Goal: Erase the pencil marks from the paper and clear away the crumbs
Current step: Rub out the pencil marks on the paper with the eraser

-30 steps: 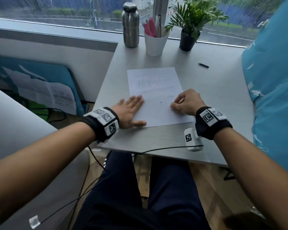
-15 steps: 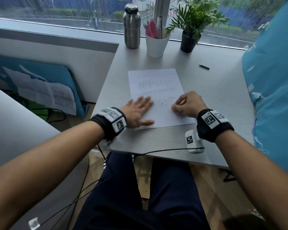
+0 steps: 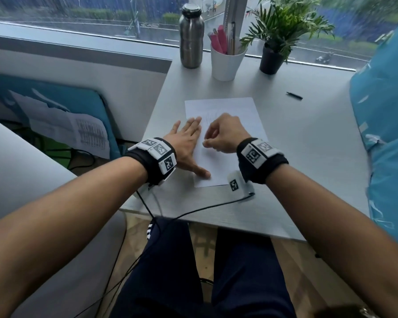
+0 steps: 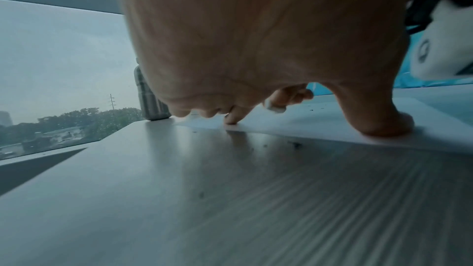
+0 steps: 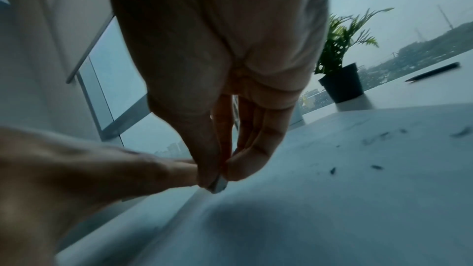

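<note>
A white sheet of paper lies on the grey table. Faint pencil scribbles show near its top, partly hidden by my right hand. My left hand lies flat, its fingers straight on the sheet's left edge and its thumb pressing the lower part. My right hand hovers over the sheet's left half, fingers curled, pinching a small white eraser at the fingertips, close beside the left hand's fingers. Dark crumbs dot the paper to the right. A few crumbs lie on the bare table.
Along the window stand a steel bottle, a white cup of pens and a potted plant. A black pencil lies at the far right. A blue padded object borders the table's right side.
My right hand has moved from the sheet's lower right to its left half, up beside the left hand. My left hand has slid farther up the paper's left edge.
</note>
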Tool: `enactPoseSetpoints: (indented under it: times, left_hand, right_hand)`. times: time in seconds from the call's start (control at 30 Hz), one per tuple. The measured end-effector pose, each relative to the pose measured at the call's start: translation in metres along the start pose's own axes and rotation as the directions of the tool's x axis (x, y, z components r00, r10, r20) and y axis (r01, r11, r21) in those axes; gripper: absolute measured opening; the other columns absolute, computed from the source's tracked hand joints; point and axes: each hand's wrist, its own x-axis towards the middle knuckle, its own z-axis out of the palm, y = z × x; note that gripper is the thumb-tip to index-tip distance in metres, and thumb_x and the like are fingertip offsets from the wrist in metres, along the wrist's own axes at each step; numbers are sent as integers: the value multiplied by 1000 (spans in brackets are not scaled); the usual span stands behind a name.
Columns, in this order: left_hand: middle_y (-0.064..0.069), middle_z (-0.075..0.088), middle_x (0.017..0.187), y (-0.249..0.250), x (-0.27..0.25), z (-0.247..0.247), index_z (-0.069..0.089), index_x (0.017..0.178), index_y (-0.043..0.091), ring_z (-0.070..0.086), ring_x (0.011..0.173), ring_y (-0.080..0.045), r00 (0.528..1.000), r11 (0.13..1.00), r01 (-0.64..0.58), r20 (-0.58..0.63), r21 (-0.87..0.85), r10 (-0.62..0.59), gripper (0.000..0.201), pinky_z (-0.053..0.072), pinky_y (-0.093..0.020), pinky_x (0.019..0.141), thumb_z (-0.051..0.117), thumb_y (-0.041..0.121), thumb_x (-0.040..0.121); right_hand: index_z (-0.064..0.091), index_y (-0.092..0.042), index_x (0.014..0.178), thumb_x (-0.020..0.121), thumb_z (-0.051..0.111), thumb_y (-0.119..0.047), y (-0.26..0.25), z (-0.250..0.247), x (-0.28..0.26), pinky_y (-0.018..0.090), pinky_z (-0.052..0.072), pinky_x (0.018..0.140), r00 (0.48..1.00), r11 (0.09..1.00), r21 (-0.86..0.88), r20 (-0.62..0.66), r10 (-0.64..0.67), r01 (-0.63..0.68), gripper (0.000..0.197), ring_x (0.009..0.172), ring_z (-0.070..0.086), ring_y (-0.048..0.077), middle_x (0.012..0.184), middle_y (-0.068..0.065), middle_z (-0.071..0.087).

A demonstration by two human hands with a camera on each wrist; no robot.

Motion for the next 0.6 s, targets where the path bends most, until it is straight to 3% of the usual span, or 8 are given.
enactPoseSetpoints:
  times: [0.1,0.23,0.37,0.47,0.6]
  left_hand:
    - [-9,-24,160,-2,2,2,-16,153,8,-18,149,-20,1000,1000,-1,14,-30,2,152,-14,-42,119,49,98,50]
    - [-6,-24,160,-5,2,4,-17,154,11,-18,149,-20,1000,999,-6,11,-43,7,152,-15,-45,119,46,100,48]
    - [-5,-25,160,-3,2,1,-18,154,17,-19,148,-19,1000,1000,-1,28,-23,2,149,-17,-49,117,47,100,48]
    - [-5,-27,159,-2,2,-2,-20,153,18,-20,148,-20,999,1000,12,49,7,-12,149,-17,-52,116,45,101,48]
    - [-4,-24,160,1,1,-6,-18,154,16,-20,148,-19,999,1000,12,50,24,-13,148,-19,-51,115,47,100,50]
  right_hand:
    - [79,-13,85,75,79,-21,-1,6,9,22,54,77,998,998,-54,-66,10,-14,13,79,68,14,83,4,74]
    - [79,-11,84,76,75,-20,-3,14,3,22,56,71,998,996,-55,30,-62,64,13,73,68,12,79,4,75]
    - [79,-12,84,74,75,-21,8,7,10,20,54,73,998,1000,-30,-61,-2,1,14,74,68,11,80,3,75]
    - [79,-11,78,73,75,-20,2,13,3,22,53,66,997,996,-56,42,-72,74,11,67,67,11,73,3,74]
    - [80,-13,82,73,77,-23,10,6,9,17,51,71,998,1000,-18,-66,-16,15,14,71,67,9,77,2,75]
